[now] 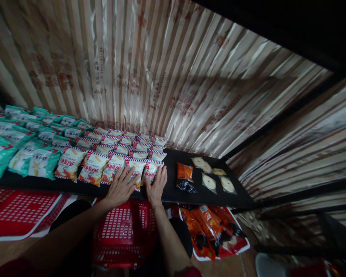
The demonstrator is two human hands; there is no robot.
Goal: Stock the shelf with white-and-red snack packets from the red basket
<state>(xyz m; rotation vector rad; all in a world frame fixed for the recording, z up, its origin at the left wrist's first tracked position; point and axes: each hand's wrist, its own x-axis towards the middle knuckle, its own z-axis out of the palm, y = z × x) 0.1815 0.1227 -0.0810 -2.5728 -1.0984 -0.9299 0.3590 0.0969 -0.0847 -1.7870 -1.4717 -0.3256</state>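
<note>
Small white snack bags with red lettering and blue-red striped tops (pixel 92 168) stand in rows on a black shelf (pixel 173 188). My left hand (pixel 122 187) lies with fingers stretched against the front-row bags near the right end. My right hand (pixel 156 184) is upright along the right side of the end snack bag (pixel 152 170), its fingers extended and touching it. Neither hand is wrapped around a bag. To the left, teal snack bags (pixel 44 164) stand in several rows.
Right of my hands lie an orange packet (pixel 184 173) and several flat, round, wrapped items (pixel 209 182). Below the shelf are a red basket (pixel 123 227), another red basket (pixel 25 211) and a basket of orange packets (pixel 209 223). Striped sheeting (pixel 132 69) hangs behind.
</note>
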